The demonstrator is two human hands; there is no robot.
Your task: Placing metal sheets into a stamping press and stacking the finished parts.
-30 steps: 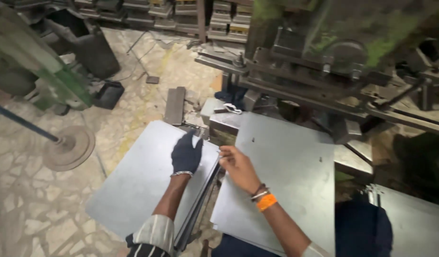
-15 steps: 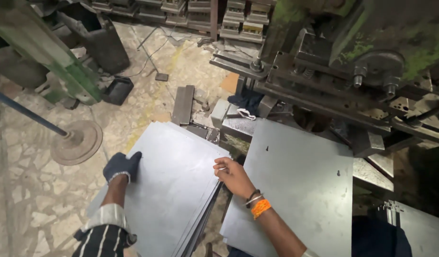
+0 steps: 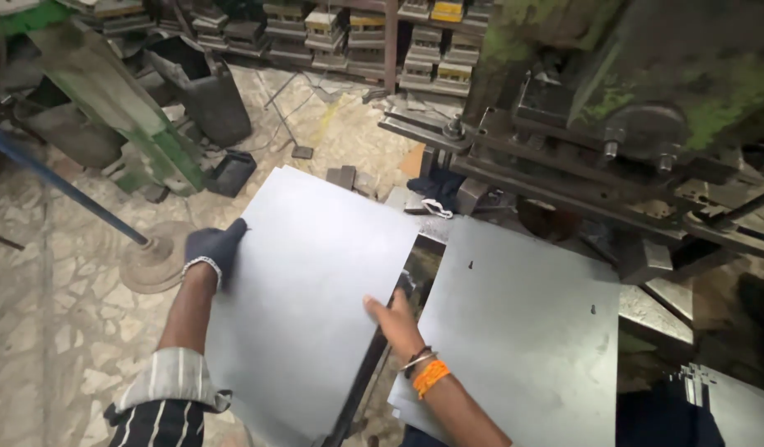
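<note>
A large grey metal sheet (image 3: 315, 281) is lifted and tilted above a stack of like sheets. My left hand (image 3: 216, 248), in a dark glove, grips its left edge. My bare right hand (image 3: 392, 319), with an orange band and a bangle on the wrist, holds the sheet's right edge near the lower corner. A second grey sheet (image 3: 514, 323) with small punched holes lies flat to the right, under the press.
A heavy green and grey press machine (image 3: 614, 124) stands at the upper right. A green machine frame (image 3: 117, 108) and a dark bin (image 3: 204, 83) stand at upper left, with a blue bar (image 3: 59, 182) crossing the stone floor. Racks of metal dies (image 3: 332, 33) line the back.
My gloved left hand moved from the sheet's right side out to its left edge. The top sheet has been raised and tilted off the stack, held by both hands.
</note>
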